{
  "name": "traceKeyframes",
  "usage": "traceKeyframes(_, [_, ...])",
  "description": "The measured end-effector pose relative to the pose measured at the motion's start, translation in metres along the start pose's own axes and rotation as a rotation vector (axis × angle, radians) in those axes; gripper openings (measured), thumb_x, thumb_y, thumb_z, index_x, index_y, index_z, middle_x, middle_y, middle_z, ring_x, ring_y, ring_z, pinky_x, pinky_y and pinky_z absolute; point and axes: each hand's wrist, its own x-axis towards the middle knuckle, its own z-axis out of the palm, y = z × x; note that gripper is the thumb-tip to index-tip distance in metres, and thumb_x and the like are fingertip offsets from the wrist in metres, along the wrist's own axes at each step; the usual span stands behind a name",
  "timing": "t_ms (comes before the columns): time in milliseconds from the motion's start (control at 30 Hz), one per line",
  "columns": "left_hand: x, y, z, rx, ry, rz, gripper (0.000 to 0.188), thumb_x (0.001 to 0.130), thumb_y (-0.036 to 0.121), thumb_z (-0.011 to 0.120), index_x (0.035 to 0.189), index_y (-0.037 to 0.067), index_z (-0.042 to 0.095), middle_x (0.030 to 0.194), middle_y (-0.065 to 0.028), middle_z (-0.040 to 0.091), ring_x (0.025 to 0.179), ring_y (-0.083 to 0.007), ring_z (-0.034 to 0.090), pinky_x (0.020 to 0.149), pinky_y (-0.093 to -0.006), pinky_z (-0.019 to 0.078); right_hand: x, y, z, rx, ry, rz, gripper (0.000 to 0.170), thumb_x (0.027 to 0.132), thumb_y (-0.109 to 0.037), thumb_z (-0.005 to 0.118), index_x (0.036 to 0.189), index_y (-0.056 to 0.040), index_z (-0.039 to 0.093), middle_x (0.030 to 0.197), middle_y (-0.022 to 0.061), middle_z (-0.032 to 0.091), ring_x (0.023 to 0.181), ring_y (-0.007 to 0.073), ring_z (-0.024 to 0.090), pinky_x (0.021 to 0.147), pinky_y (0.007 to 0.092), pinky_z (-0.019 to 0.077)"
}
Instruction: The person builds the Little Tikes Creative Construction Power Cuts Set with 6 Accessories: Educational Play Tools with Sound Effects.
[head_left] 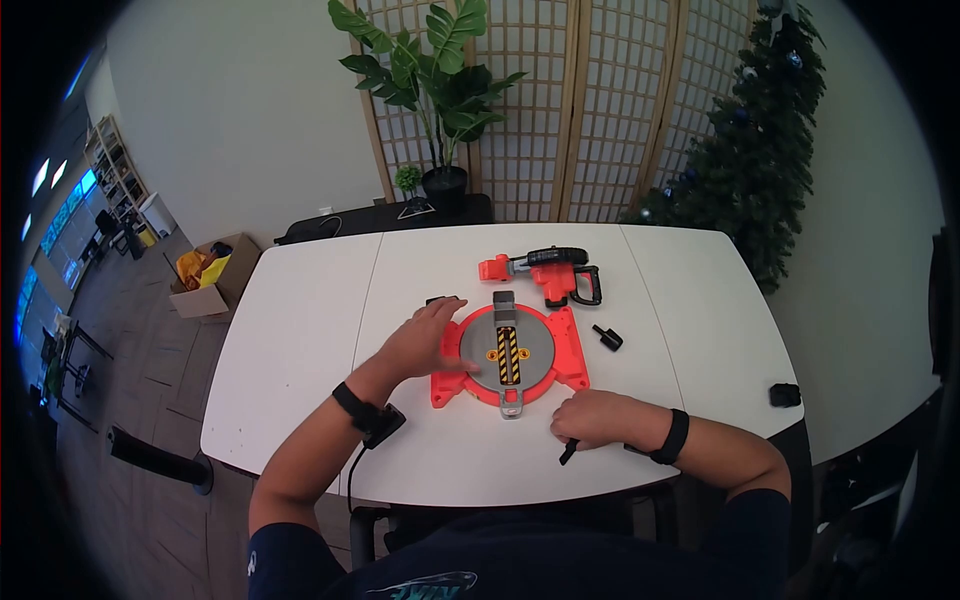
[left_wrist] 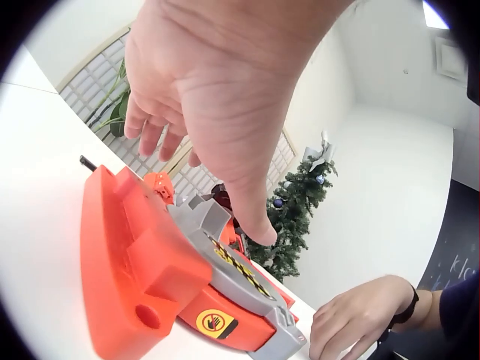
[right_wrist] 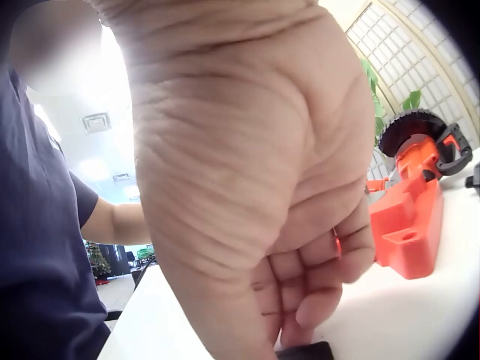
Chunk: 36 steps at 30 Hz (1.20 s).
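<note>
A toy saw base (head_left: 568,345), orange-red with a grey round turntable (head_left: 537,345) and a yellow-and-black striped slot, lies on the white table. Over its left side hovers my left hand (head_left: 418,338), fingers extended and spread; in the left wrist view its palm and thumb show above the turntable. By the base's front right corner, my right hand (head_left: 592,417) has curled fingers pinching a small black piece (head_left: 568,452), its end poking out below them. In the right wrist view only a bit of that black piece (right_wrist: 307,351) shows under the fingertips.
Behind the base lies an orange toy saw head (head_left: 553,277) with a black blade and handle. A small black part (head_left: 608,338) is right of the base. A black object (head_left: 785,395) sits at the table's right edge. A cable (head_left: 352,470) hangs from my left wrist.
</note>
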Motion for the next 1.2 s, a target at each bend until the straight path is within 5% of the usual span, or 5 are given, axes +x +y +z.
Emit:
traceKeyframes(233, [-0.004,0.002,-0.009,-0.062,0.088,0.036,0.090,0.072,0.047,0.088,0.142,0.006,0.046,0.143,-0.0181,0.051,0.131,-0.0370,0.051,0.106,-0.0449,0.0482,-0.005,0.006,-0.017,0.078,-0.010,0.028,0.013,0.081,-0.016,0.075,0.089,-0.0107,0.067,0.088,0.0061,0.070,0.086,0.0286,0.068,0.073,0.0401,0.0533])
traceKeyframes(467, [-0.003,0.021,-0.019,-0.150,0.174,0.128,0.062,0.082,0.032,0.083,0.133,0.008,0.055,0.137,-0.0127,0.057,0.126,-0.0307,0.055,0.104,-0.0414,0.0480,-0.005,0.005,-0.079,0.958,0.406,0.346,0.028,0.100,-0.012,0.063,0.120,0.0075,0.060,0.095,0.0090,0.069,0.078,0.0119,0.073,0.061,0.0226,0.0576])
traceKeyframes(567, [0.000,0.031,-0.023,-0.304,0.115,0.128,0.046,0.086,0.028,0.080,0.123,0.007,0.062,0.121,-0.0100,0.066,0.110,-0.0249,0.062,0.095,-0.0370,0.0507,0.001,0.006,-0.082,1.150,0.549,0.336,0.020,0.100,-0.005,0.058,0.115,0.0087,0.060,0.103,0.0103,0.069,0.084,0.0115,0.071,0.061,0.0232,0.0585])
traceKeyframes(833, [0.004,0.054,-0.022,-0.532,0.060,0.165,0.029,0.093,0.024,0.073,0.114,0.003,0.070,0.094,-0.0065,0.072,0.074,-0.0113,0.064,0.067,-0.0273,0.0516,0.015,0.017,-0.078,1.132,0.666,0.256,0.023,0.099,-0.004,0.059,0.119,0.0064,0.060,0.104,0.0100,0.067,0.083,0.0102,0.070,0.064,0.0223,0.0581])
traceKeyframes(1200, [0.010,0.054,-0.016,-0.557,0.062,0.118,0.022,0.093,0.021,0.072,0.105,0.002,0.069,0.089,-0.0056,0.072,0.076,-0.0124,0.062,0.070,-0.0283,0.0514,0.017,0.019,-0.082,1.108,0.672,0.320,0.023,0.098,-0.007,0.062,0.117,0.0054,0.062,0.100,0.0089,0.069,0.080,0.0102,0.070,0.069,0.0235,0.0584])
